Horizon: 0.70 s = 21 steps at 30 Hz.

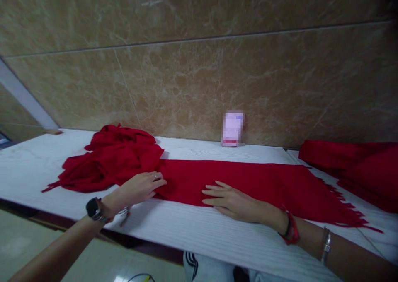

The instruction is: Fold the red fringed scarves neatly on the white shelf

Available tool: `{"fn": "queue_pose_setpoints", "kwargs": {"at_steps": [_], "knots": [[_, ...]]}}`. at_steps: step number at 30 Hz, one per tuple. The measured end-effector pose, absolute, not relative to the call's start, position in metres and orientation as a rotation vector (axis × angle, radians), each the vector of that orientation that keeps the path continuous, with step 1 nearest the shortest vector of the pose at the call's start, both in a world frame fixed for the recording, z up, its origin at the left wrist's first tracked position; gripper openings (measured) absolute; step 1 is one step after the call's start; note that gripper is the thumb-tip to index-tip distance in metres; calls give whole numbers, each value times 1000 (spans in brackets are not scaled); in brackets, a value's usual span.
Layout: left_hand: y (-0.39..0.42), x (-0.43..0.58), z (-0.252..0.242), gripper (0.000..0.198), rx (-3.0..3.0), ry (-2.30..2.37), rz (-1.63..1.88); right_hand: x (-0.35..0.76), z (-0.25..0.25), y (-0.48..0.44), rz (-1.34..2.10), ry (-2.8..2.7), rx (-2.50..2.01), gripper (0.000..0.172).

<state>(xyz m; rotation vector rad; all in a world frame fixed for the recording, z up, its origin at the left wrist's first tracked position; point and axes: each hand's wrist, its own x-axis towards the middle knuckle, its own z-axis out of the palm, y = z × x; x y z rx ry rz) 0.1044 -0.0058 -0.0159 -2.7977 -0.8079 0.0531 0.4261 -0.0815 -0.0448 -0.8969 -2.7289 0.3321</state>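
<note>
A red scarf (248,178) with a fringed end lies lengthwise on the white table. Its flat part runs from the bunched cloth at left to the fringe at right. My left hand (146,186), wearing a ring, has its fingers curled closed on the scarf where the flat part meets the bunch; the fingertips are partly hidden. My right hand (231,200) rests open on the near edge of the flat part, fingers spread toward the left. Crumpled red cloth (112,160) is heaped beside and behind my left hand.
More red cloth (357,170) lies at the right end of the white table (192,228). A blurred pinkish phone-like rectangle (233,128) leans upright against the brown marbled wall (186,87). The table's front edge drops to a tiled floor at lower left.
</note>
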Motion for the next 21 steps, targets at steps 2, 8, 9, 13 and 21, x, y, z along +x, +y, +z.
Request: {"fn": "queue_pose_setpoints", "kwargs": {"at_steps": [2, 8, 9, 13, 21], "knots": [[-10, 117, -14, 39, -2830, -708, 25, 426, -46, -82, 309, -2738, -899, 38], [-18, 141, -17, 28, -2859, -451, 38, 429, -54, -79, 234, -2725, -837, 37], [-18, 140, -17, 28, -2852, -445, 36, 430, -56, -77, 224, -2723, -820, 38], [-15, 132, -15, 36, -2772, -490, 27, 433, -63, -73, 163, -2688, -801, 39], [-18, 133, -14, 42, -2785, -455, 104, 434, -55, -80, 201, -2775, -785, 43]]}}
